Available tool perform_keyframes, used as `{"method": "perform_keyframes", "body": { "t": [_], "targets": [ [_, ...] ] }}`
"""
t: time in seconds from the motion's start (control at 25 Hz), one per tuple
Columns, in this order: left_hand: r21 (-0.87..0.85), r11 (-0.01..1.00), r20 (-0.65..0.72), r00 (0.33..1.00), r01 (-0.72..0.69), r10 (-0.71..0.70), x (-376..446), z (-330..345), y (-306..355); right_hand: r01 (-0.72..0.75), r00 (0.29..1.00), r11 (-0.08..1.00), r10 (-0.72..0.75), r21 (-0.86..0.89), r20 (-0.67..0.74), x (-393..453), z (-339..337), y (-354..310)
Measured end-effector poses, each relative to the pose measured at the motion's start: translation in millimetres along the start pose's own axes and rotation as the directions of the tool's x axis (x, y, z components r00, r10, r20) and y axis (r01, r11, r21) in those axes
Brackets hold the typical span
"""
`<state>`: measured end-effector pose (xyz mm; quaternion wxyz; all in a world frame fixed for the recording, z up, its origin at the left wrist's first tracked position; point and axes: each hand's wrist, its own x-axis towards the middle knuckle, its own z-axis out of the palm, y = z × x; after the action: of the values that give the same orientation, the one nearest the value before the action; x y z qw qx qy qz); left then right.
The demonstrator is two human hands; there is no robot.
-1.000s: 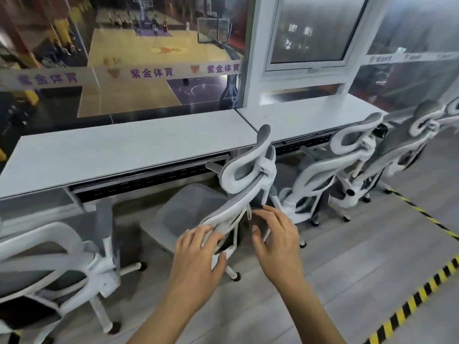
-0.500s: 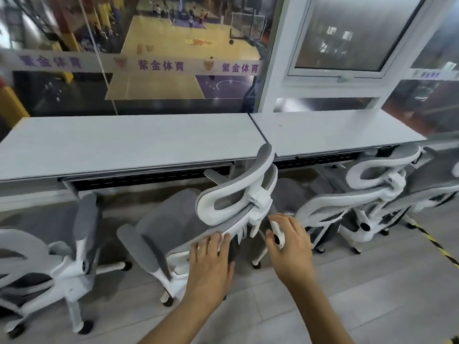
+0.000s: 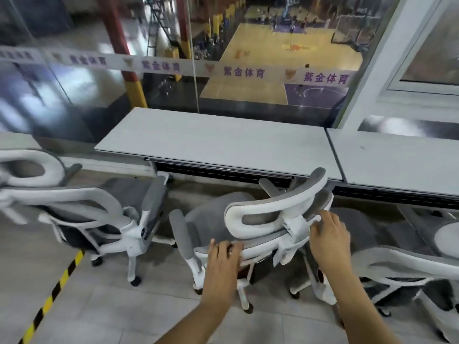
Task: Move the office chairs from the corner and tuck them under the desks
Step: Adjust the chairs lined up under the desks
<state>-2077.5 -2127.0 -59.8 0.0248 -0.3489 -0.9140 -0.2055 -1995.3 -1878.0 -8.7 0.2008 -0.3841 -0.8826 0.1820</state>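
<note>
In the head view, the middle office chair (image 3: 270,219) sits low in the frame, in front of the desk (image 3: 218,145). The left hand (image 3: 221,264) lies flat on its backrest, fingers spread. The right hand (image 3: 327,239) curls its fingers around the backrest's right edge.

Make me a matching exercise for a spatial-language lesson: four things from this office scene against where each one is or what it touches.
Column 1:
1. left hand
2. right hand
3. striped floor tape
4. desk

Column 2:
A. on the floor at lower left
B. along the window glass
C. on the middle chair's backrest top edge
D. beside the headrest bracket

Pairs: 1-C, 2-D, 3-A, 4-B
</note>
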Motion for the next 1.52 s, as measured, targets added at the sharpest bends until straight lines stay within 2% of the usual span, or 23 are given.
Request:
{"method": "perform_keyframes", "body": {
  "t": [0.16,0.32,0.44,0.6,0.72,0.88,1.16,1.32,1.52],
  "targets": [
    [-0.060,0.997,-0.012,0.999,-0.043,0.043,0,0,-30,0.028,0.996,0.999,-0.025,-0.036,0.091,24,19,17],
    [0.013,0.997,-0.037,0.997,-0.072,0.073,-2,-15,-76,0.180,0.976,0.977,-0.164,-0.110,0.142,16,36,22],
    [0.023,1.000,-0.099,0.995,-0.015,0.018,-12,-28,-110,0.249,0.963,0.964,-0.238,-0.088,0.125,-10,48,6],
    [-0.029,0.992,-0.178,0.976,0.120,-0.124,-15,-40,-127,0.322,0.933,0.947,-0.319,0.007,0.166,-39,63,-18],
    [-0.021,0.995,-0.186,0.978,0.095,-0.097,-4,-46,-159,0.366,0.921,0.930,-0.368,0.038,0.131,-58,75,-35],
    [-0.077,0.997,-0.150,0.988,0.032,-0.043,15,-52,-204,0.290,0.952,0.957,-0.291,0.015,0.098,-75,90,-58],
    [-0.103,0.994,-0.063,0.998,-0.028,0.021,61,-59,-226,0.216,0.973,0.976,-0.217,0.020,0.080,-64,94,-85],
    [-0.087,0.996,0.012,0.999,-0.035,0.036,92,-60,-229,0.173,0.977,0.985,-0.170,-0.018,0.132,-50,96,-92],
    [-0.061,0.996,0.005,0.998,-0.065,0.065,104,-53,-227,0.157,0.972,0.987,-0.146,-0.045,0.181,-39,95,-91]
  ]
}}
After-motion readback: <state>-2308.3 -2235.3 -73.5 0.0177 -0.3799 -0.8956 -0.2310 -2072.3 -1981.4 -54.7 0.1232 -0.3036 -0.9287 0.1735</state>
